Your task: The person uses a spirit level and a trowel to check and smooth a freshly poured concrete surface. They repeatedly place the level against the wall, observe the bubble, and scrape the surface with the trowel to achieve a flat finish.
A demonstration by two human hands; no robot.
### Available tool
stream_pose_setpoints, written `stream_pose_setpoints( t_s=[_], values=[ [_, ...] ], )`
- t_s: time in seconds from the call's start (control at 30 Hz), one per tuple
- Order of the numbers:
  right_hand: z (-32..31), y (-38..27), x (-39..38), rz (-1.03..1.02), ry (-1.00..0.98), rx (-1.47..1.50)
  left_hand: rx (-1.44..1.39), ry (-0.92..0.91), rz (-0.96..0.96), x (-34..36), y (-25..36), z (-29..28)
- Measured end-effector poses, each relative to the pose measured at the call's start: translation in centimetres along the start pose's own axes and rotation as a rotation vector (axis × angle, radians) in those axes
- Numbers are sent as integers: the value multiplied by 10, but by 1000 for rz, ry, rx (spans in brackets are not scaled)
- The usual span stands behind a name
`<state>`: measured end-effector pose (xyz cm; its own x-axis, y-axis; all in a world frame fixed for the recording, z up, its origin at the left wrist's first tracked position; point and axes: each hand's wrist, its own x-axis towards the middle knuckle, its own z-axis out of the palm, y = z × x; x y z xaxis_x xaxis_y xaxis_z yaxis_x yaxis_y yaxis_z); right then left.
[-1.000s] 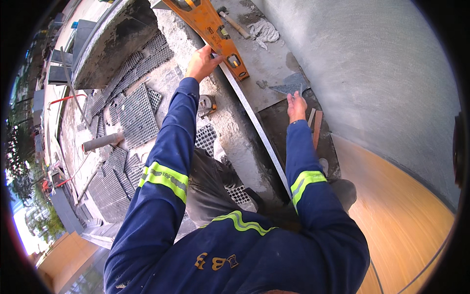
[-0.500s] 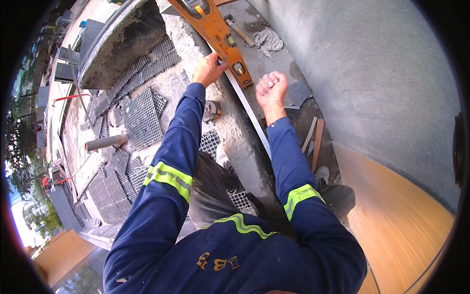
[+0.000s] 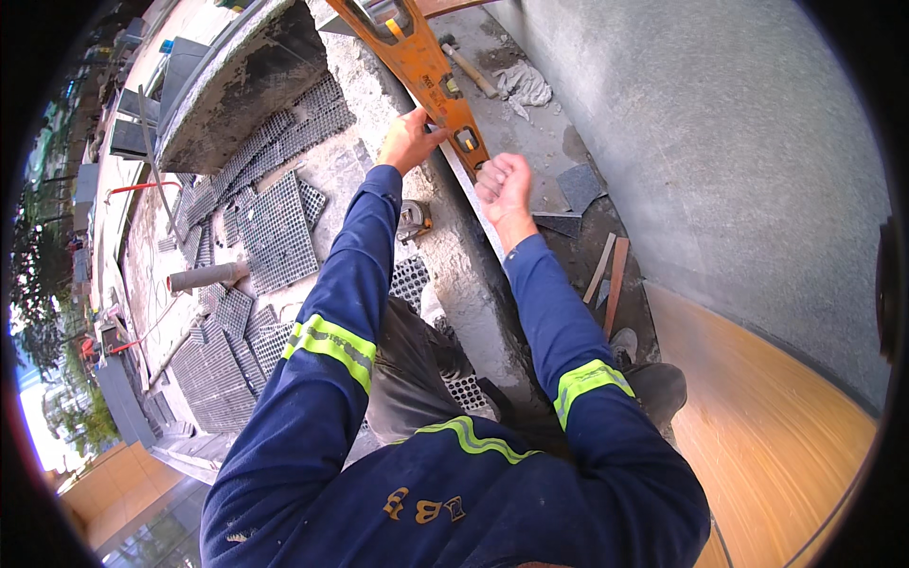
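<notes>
An orange spirit level (image 3: pixel 428 78) stands along a pale straight strip (image 3: pixel 480 208) on top of the rough concrete ledge (image 3: pixel 437 248). My left hand (image 3: pixel 409 143) is closed at the level's left edge, fingertips and thumb against its lower part. Curled into a fist, my right hand (image 3: pixel 506 192) is right by the level's near end, over the strip. Nothing shows in the fist; whether it touches the level I cannot tell. A tape measure (image 3: pixel 413 220) sits on the ledge below my left hand.
Black plastic grid panels (image 3: pixel 276 232) and a grey pipe (image 3: pixel 206 275) lie on the left. Beyond the level are a hammer (image 3: pixel 470 70) and a crumpled white cloth (image 3: pixel 524 85). A grey wall (image 3: pixel 729 142) and wood-toned panel (image 3: pixel 757 398) bound the right; narrow strips (image 3: pixel 616 284) lean nearby.
My right fist has moved down and left, from above the floor beside the level to the level's near end. My left hand stays at the level, with a slight shift of the whole view.
</notes>
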<state>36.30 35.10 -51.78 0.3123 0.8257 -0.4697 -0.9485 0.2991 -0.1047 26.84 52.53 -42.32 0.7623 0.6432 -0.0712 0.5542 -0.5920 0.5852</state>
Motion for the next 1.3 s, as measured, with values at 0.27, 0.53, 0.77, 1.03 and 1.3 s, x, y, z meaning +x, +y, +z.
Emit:
stream_pose_setpoints(
  t_s=[0.27,0.53,0.77,1.03,1.3],
  values=[
    [7,2,-1,-35,-22,46,34,27,33,0,-7,-5],
    [7,-67,-4,-277,11,195,-4,9,75,0,-7,0],
    [-8,-9,-2,-79,80,154,7,15,90,2,-4,12],
    [-6,15,9,18,-150,92,23,271,374,12,-73,25],
    [18,-63,-3,-247,-129,250,-28,51,175,6,-29,8]
  ],
)
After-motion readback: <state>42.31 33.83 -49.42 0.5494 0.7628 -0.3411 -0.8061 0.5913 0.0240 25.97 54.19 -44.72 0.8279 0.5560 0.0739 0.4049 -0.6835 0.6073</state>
